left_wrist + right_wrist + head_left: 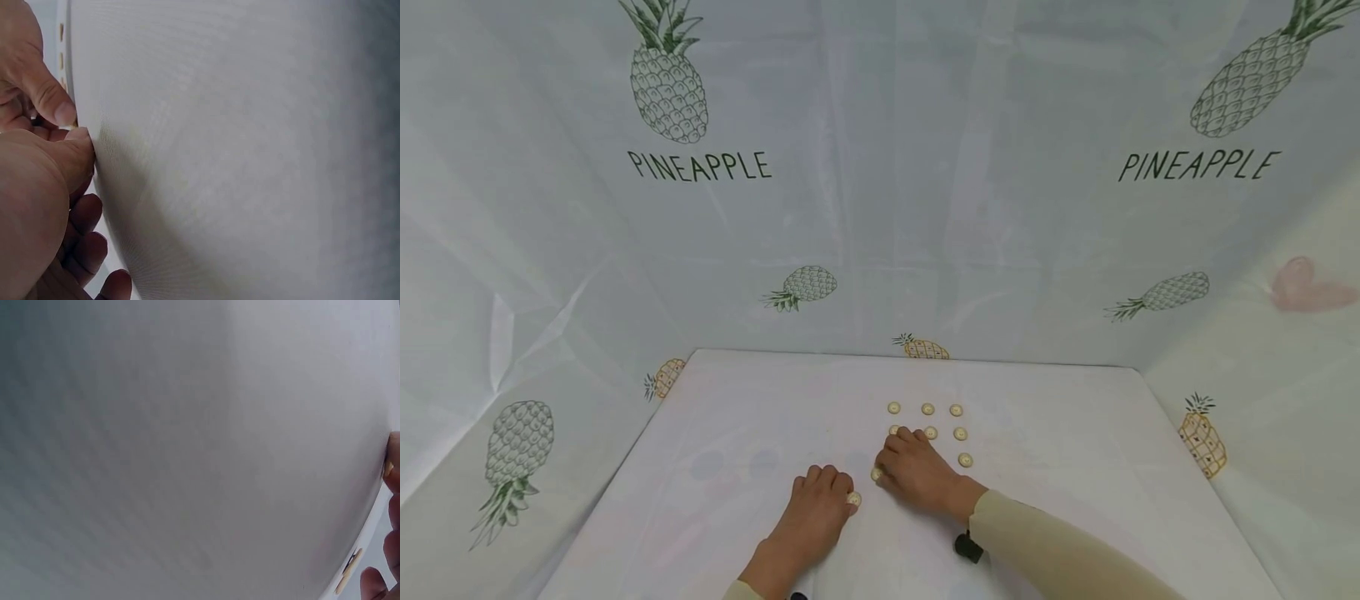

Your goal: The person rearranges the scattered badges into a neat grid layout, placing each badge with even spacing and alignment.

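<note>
My left hand (812,515) rests low over the white table, its thumb and forefinger pinching a cream round button (854,498). To its right, my right hand (919,473) has curled fingers and holds another button (876,474) at the fingertips. In the left wrist view the thumb and forefinger of the left hand (37,194) meet at the table surface, with the right hand just beyond. Only the edge of the right hand (392,544) shows in the right wrist view. Its fingers partly cover a button (893,430) in the middle row.
Several matching buttons lie in rows beyond and beside the right hand, among them a top-row button (928,409) and a lower right button (966,460). The white table (1075,467) meets pineapple-printed sheeting (880,208) at the back and sides.
</note>
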Demonstrator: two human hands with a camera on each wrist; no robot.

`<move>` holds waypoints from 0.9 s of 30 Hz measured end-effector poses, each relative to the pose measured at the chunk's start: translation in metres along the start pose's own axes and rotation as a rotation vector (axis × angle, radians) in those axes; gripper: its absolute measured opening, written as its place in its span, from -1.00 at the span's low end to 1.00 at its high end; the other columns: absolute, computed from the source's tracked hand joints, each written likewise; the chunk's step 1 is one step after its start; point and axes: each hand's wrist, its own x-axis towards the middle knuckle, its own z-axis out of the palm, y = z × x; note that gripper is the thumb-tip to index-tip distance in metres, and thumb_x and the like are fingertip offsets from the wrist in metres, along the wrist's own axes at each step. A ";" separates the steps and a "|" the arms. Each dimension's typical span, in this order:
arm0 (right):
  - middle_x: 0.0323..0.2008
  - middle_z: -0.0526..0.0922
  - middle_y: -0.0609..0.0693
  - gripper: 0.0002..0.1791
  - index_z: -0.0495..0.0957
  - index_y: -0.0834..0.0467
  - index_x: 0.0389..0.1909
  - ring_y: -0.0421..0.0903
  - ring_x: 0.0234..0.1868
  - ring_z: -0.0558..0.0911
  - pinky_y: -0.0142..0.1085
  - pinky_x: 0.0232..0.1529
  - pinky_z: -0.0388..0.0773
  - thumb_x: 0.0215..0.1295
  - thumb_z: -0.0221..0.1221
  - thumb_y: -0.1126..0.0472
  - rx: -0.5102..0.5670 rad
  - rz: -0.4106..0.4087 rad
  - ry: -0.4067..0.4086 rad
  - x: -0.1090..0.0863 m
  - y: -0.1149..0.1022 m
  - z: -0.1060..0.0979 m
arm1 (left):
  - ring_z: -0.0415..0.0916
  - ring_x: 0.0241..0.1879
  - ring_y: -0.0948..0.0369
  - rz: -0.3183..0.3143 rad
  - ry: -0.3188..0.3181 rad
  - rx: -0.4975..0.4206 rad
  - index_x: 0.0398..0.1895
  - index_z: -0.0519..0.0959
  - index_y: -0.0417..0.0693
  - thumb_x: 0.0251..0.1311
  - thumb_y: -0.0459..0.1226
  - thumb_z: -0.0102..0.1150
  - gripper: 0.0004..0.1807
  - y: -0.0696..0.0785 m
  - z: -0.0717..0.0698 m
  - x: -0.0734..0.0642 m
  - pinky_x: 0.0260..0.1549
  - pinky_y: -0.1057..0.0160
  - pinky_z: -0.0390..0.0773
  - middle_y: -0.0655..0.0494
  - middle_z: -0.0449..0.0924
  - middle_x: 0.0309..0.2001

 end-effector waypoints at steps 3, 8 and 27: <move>-0.18 0.59 -0.20 -0.81 0.71 -0.07 -0.13 -0.19 -0.14 0.39 -0.28 -0.09 0.30 0.46 0.31 -0.09 -0.002 -0.001 -0.012 0.003 0.000 -0.003 | 0.26 -0.13 0.19 0.000 -0.006 -0.003 -0.11 0.52 0.04 0.42 -0.07 0.31 -0.76 -0.001 0.000 0.000 -0.20 0.15 0.28 0.19 0.46 -0.14; -0.24 0.57 -0.19 -0.77 0.68 -0.05 -0.22 -0.16 -0.15 0.42 -0.23 -0.06 0.34 0.37 0.30 -0.12 -0.096 -0.029 0.001 0.009 -0.002 -0.006 | 0.26 -0.15 0.19 0.009 0.009 -0.005 -0.12 0.52 0.04 0.39 -0.07 0.34 -0.76 -0.001 -0.003 -0.001 -0.22 0.16 0.27 0.19 0.46 -0.14; -0.27 0.55 -0.19 -0.76 0.63 -0.04 -0.27 -0.14 -0.16 0.38 -0.16 0.00 0.34 0.27 0.33 -0.10 -0.119 0.046 0.110 -0.023 0.030 -0.015 | 0.26 -0.13 0.19 -0.011 0.006 -0.017 -0.11 0.53 0.03 0.40 -0.09 0.34 -0.77 0.001 -0.003 -0.001 -0.19 0.16 0.29 0.19 0.47 -0.15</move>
